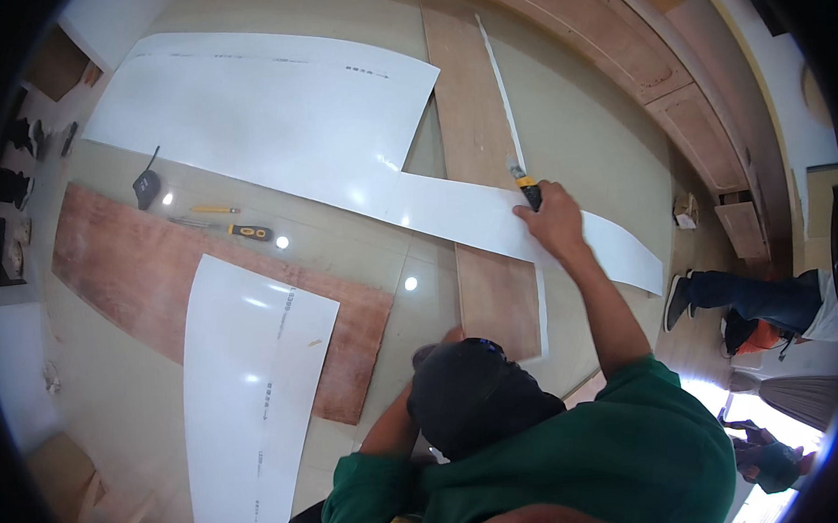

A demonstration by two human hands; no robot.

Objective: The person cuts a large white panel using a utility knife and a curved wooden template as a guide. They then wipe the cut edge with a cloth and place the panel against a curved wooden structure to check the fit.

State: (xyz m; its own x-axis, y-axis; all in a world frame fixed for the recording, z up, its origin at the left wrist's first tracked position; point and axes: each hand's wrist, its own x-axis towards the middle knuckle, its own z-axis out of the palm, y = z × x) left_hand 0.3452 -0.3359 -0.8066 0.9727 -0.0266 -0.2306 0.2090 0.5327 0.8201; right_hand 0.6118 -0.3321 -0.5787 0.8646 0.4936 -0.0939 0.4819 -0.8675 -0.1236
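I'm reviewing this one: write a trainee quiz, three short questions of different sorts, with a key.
1. True or false: the notched white sheet lies beneath the long brown board.
2. Which hand of the dark-capped person in green holds the yellow-and-black tool? A left; B right; C both.
3. What does the smaller white sheet partly cover?
Key: 1 false, it lies across the board; 2 B, the right hand; 3 the reddish-brown board.
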